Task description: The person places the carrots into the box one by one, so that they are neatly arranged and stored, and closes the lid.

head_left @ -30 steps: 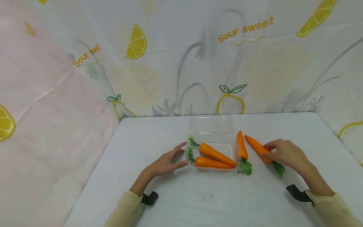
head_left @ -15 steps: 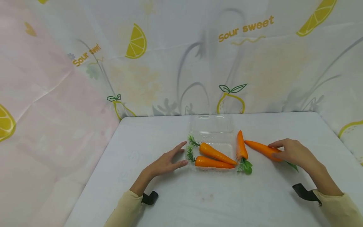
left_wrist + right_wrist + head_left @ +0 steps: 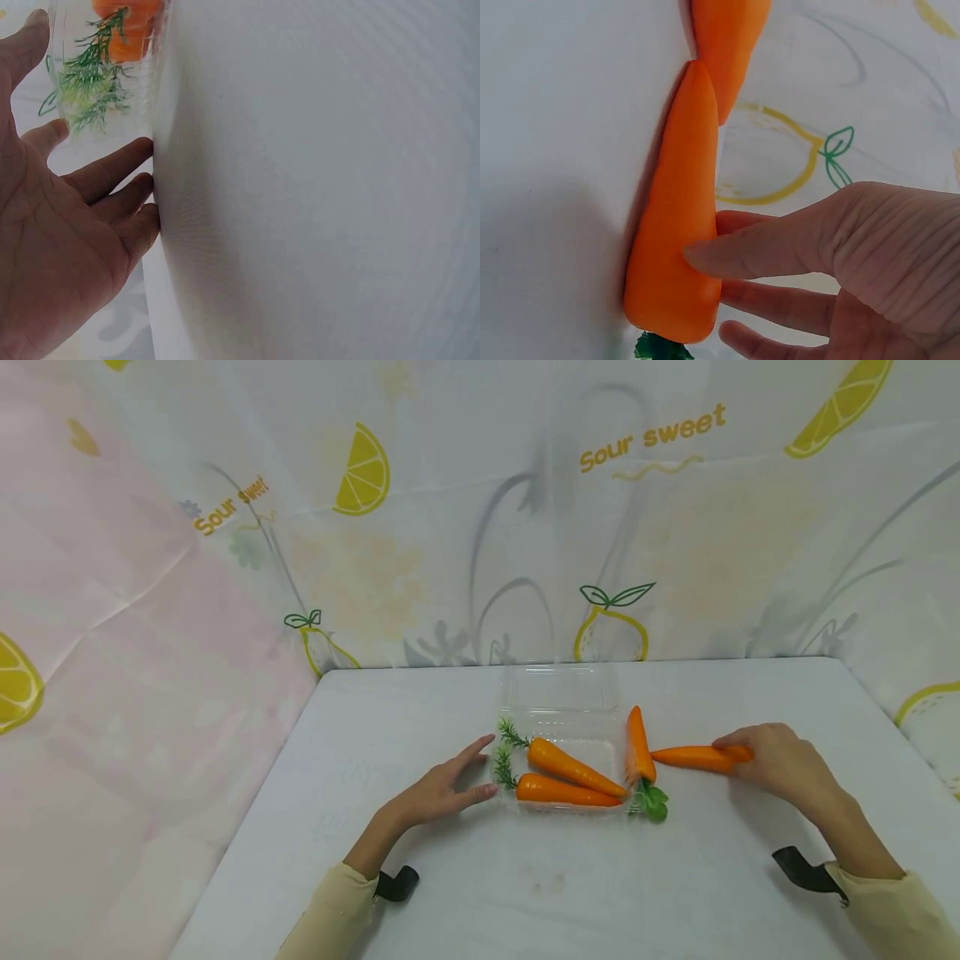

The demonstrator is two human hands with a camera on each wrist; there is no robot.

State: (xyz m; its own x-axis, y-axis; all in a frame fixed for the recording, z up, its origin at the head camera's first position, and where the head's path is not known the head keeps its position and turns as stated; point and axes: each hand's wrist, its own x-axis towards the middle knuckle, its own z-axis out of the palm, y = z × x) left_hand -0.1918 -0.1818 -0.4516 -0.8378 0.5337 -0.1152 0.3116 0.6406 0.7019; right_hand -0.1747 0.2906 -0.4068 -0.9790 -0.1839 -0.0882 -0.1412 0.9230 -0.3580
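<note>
My right hand holds an orange carrot near its thick end, the thumb on one side and fingers on the other. The carrot lies on the table, its tip at another carrot, and its green top shows in the right wrist view. My left hand has its fingers spread at the left side of a clear plastic clamshell box; a fingertip touches the box in the left wrist view. Inside the box lie an upper carrot and a lower carrot, leafy tops to the left.
The box's clear lid lies folded back behind it. The carrot with broad green leaves is along the box's right wall. A white table meets a lemon-printed cloth backdrop at its back edge.
My right hand has shifted slightly right, and the carrot under it has swung round from slanting to nearly level, pointing left. My left hand and the box have stayed put.
</note>
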